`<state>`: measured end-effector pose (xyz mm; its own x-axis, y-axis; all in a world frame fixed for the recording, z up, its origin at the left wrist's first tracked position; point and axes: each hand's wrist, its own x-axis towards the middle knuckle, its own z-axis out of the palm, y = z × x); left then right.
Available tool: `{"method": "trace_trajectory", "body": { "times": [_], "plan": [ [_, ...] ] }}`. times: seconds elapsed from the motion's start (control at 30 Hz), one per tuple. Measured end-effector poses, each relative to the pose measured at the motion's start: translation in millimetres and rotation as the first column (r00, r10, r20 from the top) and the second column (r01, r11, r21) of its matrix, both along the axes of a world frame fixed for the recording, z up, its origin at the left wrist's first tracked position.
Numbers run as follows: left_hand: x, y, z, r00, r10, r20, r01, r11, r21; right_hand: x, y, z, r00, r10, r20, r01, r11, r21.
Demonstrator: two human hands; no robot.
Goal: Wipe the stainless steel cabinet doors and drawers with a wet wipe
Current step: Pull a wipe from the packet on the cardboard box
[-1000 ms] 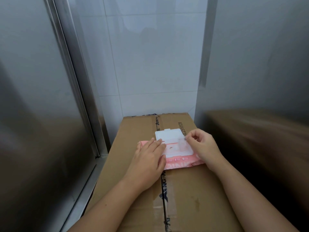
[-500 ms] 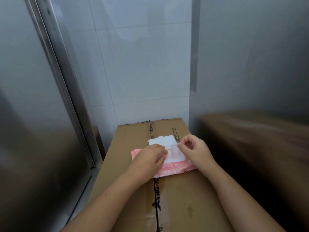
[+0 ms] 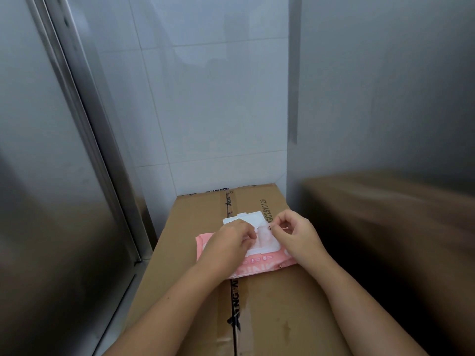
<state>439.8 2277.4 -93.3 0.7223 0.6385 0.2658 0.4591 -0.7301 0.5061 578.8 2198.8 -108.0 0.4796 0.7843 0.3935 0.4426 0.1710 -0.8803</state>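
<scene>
Your left hand (image 3: 231, 242) curls down on the wipe pack (image 3: 259, 267); your right hand (image 3: 295, 237) pinches its seal film (image 3: 266, 237). The wipes are limp (damp): pinch a corner.

code "gc2510129" on cardboard box (image 3: 195, 219) top; letters "ng" on its tape (image 3: 235, 296)

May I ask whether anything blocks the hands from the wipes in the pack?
Nothing visible does: the pack has its white lid flipped open, the right hand pinches the clear seal back, and the left hand rests at the opening.
</scene>
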Motion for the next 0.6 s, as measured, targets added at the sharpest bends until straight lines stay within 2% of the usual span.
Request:
{"method": "trace_trajectory", "body": {
  "times": [0.4, 0.6],
  "plan": [
    [10, 6, -1, 0.996, 0.03, -0.09, -0.021, 0.994, 0.104, -1, 0, 1, 1.0, -0.016, 0.015, 0.016, 1.0, -0.01],
    [7, 6, -5, 0.999, 0.019, -0.028, -0.018, 0.998, 0.06, -3, 0, 1, 0.999, -0.014, 0.031, 0.014, 1.0, -0.005]
  ]
}}
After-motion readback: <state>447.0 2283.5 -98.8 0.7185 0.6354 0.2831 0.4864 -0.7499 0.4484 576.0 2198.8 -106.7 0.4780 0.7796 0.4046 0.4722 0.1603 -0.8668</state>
